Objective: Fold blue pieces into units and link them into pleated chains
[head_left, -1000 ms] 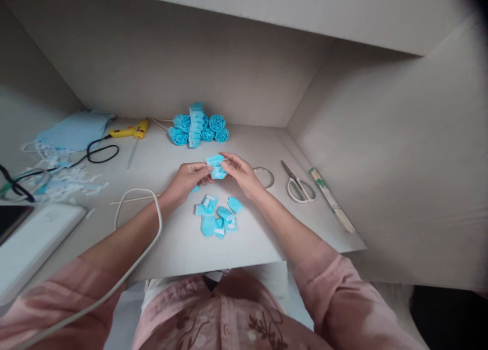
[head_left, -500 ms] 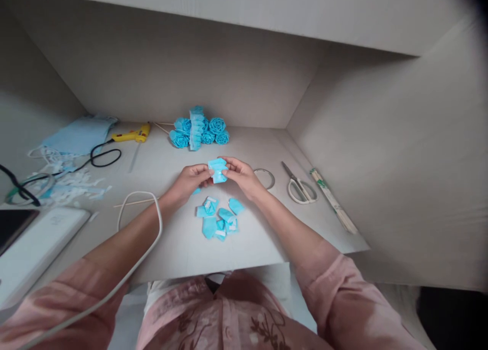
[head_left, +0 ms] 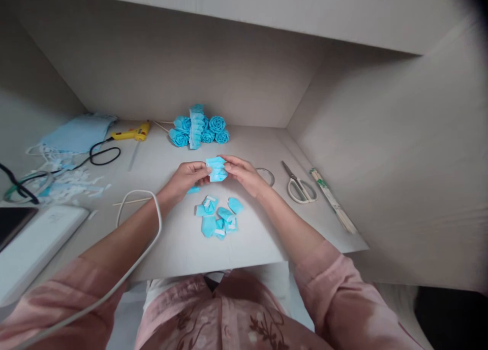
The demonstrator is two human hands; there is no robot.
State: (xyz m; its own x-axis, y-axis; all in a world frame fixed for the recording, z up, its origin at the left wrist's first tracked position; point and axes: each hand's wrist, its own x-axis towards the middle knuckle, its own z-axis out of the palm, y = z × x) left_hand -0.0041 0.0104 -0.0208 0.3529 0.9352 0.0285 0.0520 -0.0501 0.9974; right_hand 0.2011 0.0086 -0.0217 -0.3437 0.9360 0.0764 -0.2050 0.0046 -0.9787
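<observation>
Between my two hands, a little above the table, is a folded piece of light-blue mask fabric [head_left: 216,169]. My left hand [head_left: 189,177] pinches its left edge between thumb and fingers. On the opposite edge, the thumb and fingers of my right hand [head_left: 243,175] close on the same piece. Below them on the table lie several loose blue fabric pieces [head_left: 208,226], some rolled or folded with white strips. Another small blue piece [head_left: 193,190] lies partly behind my left wrist.
Blue fabric roses [head_left: 217,124] lie at the back. Left are a yellow glue gun [head_left: 131,132], face masks [head_left: 76,134], white scraps [head_left: 72,185] and a white cable [head_left: 158,218] across my left arm. Right are a tape roll [head_left: 272,177], scissors [head_left: 299,187] and a stick bundle [head_left: 333,202].
Both hands still hold the fabric piece, which has shifted slightly left and tilted. The right thumb has moved up toward its upper right edge.
</observation>
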